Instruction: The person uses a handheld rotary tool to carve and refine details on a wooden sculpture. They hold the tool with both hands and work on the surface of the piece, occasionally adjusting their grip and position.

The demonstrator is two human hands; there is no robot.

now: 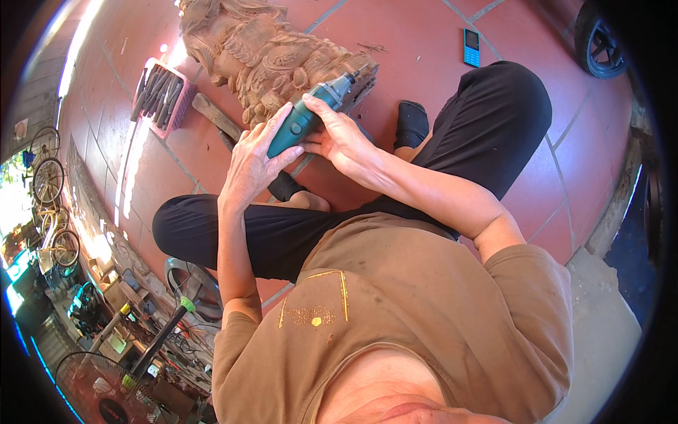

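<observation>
A green rotary tool [300, 127] with a grey nose is held between my two hands, tilted so its tip points up and to the right. My left hand [253, 159] wraps the rear end of its body. My right hand [342, 138] grips the body nearer the nose, thumb on top. Just beyond the tool lies a carved brown wooden figure [265, 56], covered in deep relief. The tool's tip overlaps the end of the carving in view; whether it touches I cannot tell.
A pink basket [182, 106] of chisel-like tools [159, 92] stands left of the carving, beside a wooden mallet-like piece [212, 116]. A blue phone [472, 48] lies on the red tiles. A wheel [600, 42] is at far right; a fan [106, 389] and bicycles [49, 180] are at left.
</observation>
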